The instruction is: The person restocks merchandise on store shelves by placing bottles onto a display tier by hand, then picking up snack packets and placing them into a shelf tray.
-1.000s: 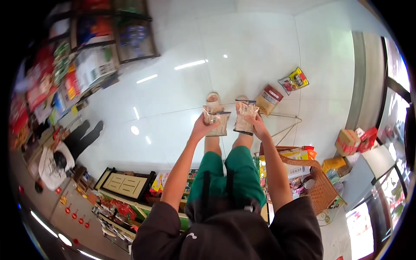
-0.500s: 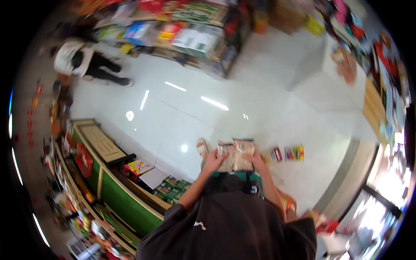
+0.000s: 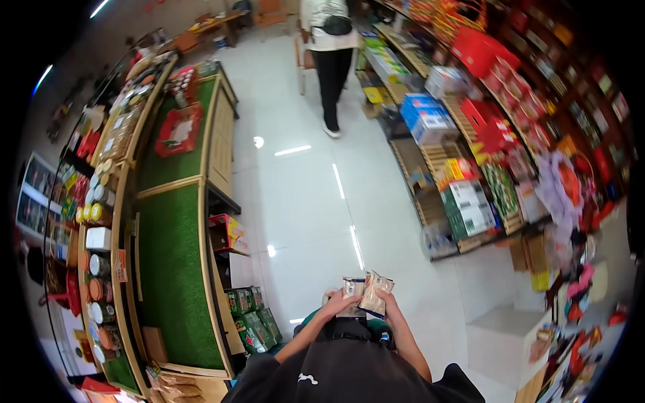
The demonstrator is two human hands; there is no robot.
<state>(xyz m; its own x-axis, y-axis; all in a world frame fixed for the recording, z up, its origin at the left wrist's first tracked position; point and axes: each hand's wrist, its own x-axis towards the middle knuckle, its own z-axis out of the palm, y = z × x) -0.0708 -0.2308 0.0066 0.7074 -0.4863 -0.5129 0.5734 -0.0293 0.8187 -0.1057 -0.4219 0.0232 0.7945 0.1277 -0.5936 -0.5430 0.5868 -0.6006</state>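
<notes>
My left hand (image 3: 334,307) is closed around a see-through packet with pale beige contents (image 3: 352,289), held in front of my waist. A similar beige packet (image 3: 373,293) is gripped in my right hand (image 3: 388,305), thumb on its front. The two packets are side by side, with the right one tilted and slightly overlapping the left. Their printing is too small to read. Below them my dark shirt (image 3: 349,369) fills the lower middle of the view.
On the left runs a wooden counter with green turf (image 3: 175,262), holding a red basket (image 3: 180,131) and bordered by jars. Green boxes (image 3: 255,329) sit at its foot. Stocked shelves (image 3: 443,161) line the right. A person (image 3: 332,60) stands in the tiled aisle; a white block (image 3: 507,339) is lower right.
My view has turned left, so the aisle now runs straight ahead and the person is at top middle. Both packets stay in my hands; the right one has tilted toward the left one.
</notes>
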